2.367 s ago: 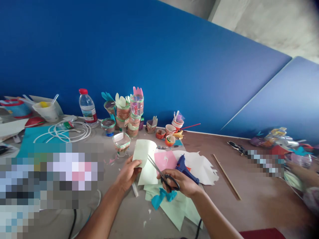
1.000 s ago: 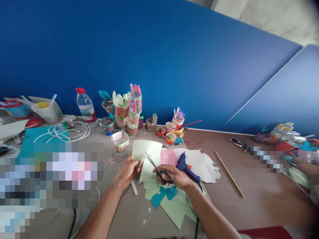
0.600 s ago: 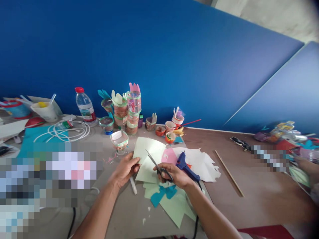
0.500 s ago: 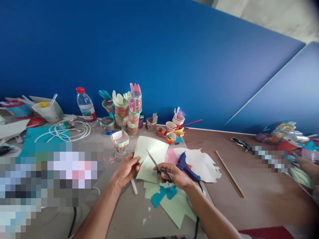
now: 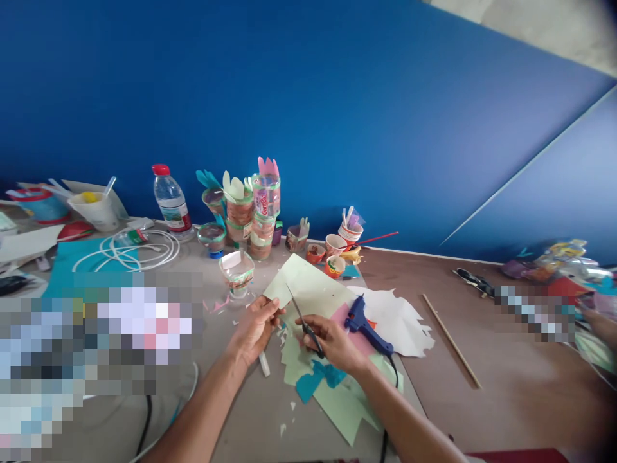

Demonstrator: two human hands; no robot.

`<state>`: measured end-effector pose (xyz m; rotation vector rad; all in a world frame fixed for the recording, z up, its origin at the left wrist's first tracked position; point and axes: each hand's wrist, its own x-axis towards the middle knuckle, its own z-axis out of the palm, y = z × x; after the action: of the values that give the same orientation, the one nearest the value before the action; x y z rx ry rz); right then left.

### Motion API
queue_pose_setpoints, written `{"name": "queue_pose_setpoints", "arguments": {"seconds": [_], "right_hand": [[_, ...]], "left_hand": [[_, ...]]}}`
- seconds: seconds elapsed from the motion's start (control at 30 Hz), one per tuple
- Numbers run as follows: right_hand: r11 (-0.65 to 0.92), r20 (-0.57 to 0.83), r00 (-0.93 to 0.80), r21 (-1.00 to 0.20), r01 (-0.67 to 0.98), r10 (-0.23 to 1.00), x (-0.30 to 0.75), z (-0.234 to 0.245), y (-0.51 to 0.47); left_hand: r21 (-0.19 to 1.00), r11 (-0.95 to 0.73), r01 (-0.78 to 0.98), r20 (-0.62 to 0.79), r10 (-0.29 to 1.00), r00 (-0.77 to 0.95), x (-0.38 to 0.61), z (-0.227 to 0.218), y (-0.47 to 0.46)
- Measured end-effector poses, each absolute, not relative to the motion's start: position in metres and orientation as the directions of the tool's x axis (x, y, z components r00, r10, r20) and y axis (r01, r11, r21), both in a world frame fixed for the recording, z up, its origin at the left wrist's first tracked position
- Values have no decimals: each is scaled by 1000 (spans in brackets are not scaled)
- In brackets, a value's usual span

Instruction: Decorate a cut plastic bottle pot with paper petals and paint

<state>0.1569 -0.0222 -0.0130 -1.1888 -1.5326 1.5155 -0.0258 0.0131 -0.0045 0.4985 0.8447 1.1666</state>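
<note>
My left hand (image 5: 255,325) pinches the near left edge of a pale green paper sheet (image 5: 313,286) lying on the table. Black-handled scissors (image 5: 304,319) are gripped in my right hand (image 5: 332,341), their blades pointing up and left into the sheet's edge beside my left fingers. Small paper snippets lie just below the blades. More green paper (image 5: 344,405), a teal cutout (image 5: 313,379) and a pink piece (image 5: 354,331) lie under and around my right hand.
A blue glue gun (image 5: 367,325) rests on white paper (image 5: 400,315) right of my hand. Decorated plastic cups (image 5: 250,212), a water bottle (image 5: 169,199), small paper cups (image 5: 337,247) and a coiled white cable (image 5: 130,251) line the blue wall. A wooden stick (image 5: 450,339) lies to the right.
The green sheet has been turned and laid flatter, its far corner swinging right. The scissors have closed in on its left edge, and my hands have come closer together.
</note>
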Motion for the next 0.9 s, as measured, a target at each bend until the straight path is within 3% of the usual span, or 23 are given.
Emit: {"name": "queue_pose_setpoints", "arguments": {"seconds": [0.9], "right_hand": [[-40,-117,-316,-970,241,942,156,-21,-26]], "left_hand": [[793,292,-535,-284,954,100,-26,-6,20]]}}
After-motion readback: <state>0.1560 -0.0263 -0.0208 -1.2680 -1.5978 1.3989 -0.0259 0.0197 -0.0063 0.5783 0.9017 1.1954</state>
